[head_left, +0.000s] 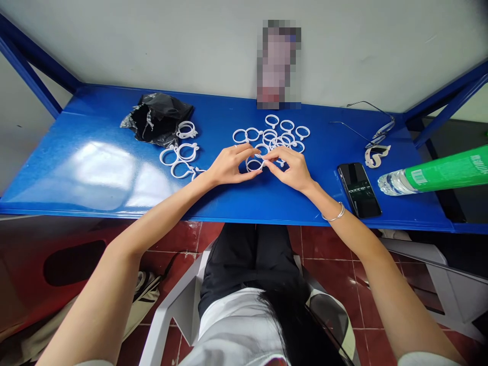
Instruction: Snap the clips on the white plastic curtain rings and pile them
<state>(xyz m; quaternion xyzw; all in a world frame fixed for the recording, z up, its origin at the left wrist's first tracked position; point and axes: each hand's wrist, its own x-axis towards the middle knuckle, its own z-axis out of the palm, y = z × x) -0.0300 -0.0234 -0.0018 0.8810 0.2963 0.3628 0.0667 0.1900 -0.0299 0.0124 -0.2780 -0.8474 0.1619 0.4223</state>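
Observation:
Between my hands, low over the blue table, is a white plastic curtain ring [248,168]. My left hand [231,163] has it between thumb and fingers from the left. From the right, the thumb and forefinger of my right hand [290,166] pinch at its edge; the exact contact point is partly hidden. Just beyond my fingers lies a loose pile of similar white rings [270,136], each with a small knob or eyelet. More white rings [179,169] lie left of my left wrist, some overlapping; my forearm hides part of that group.
A crumpled black plastic bag [168,118] lies open at the back left. To the right are a phone [359,190], a white watch [376,156], eyeglasses [382,131] and a green-labelled bottle [450,170] on its side. A blurred-out object [277,66] leans against the wall.

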